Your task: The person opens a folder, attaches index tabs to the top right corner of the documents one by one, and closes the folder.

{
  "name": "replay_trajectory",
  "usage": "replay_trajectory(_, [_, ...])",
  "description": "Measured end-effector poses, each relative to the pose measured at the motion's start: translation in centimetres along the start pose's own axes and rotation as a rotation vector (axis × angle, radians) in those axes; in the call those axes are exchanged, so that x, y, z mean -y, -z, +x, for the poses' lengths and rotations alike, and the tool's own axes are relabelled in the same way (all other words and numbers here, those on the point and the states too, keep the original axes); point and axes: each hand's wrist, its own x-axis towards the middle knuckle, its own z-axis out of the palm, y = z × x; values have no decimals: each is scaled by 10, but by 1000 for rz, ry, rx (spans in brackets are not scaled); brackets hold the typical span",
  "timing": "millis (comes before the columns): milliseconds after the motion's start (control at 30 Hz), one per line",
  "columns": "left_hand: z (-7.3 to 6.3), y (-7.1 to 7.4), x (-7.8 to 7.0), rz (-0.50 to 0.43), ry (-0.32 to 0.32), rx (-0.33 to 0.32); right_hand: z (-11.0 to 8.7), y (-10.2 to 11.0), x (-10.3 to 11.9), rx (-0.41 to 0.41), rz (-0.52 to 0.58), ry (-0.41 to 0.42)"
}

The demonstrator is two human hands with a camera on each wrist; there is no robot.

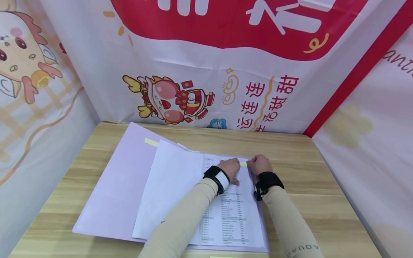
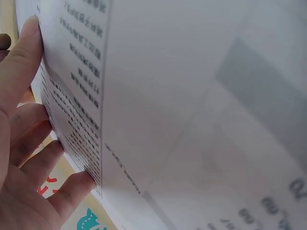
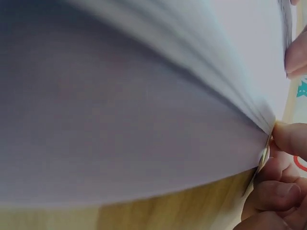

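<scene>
A lilac folder lies spread on the table with a stack of white sheets in it. The upper left sheet looks blank, while the printed list sheet covers the right half. My left hand rests on the printed sheet near its top, fingers spread and fingertips on the paper along its far edge. At the top right edge, my right hand pinches the end of a yellow strip between thumb and curled fingers. In the right wrist view, the sheets' layered edges converge at the thumb.
Another yellow strip sits on the folder's left cover near the top. The wooden table extends on both sides. Printed cloth hangs behind its far edge, with further cloth at left and right. A pale yellow edge shows at the front.
</scene>
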Motion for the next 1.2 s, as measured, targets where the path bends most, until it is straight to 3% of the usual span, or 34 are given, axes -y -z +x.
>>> replay_trajectory(200, [3, -3, 1, 2, 21, -21, 0, -1, 4, 18, 16, 16])
replay_trajectory(600, [2, -4, -2, 30, 4, -22, 0, 3, -3, 27, 19, -51])
replay_trajectory(900, [4, -14, 3, 83, -12, 2, 2, 1, -8, 8, 7, -7])
replay_trajectory(1067, [-5, -12, -2, 100, 32, -13, 3, 1, -7, 12, -3, -3])
replay_trajectory(1200, [-21, -4, -14, 78, 71, 3, 3, 1, -7, 21, -13, -1])
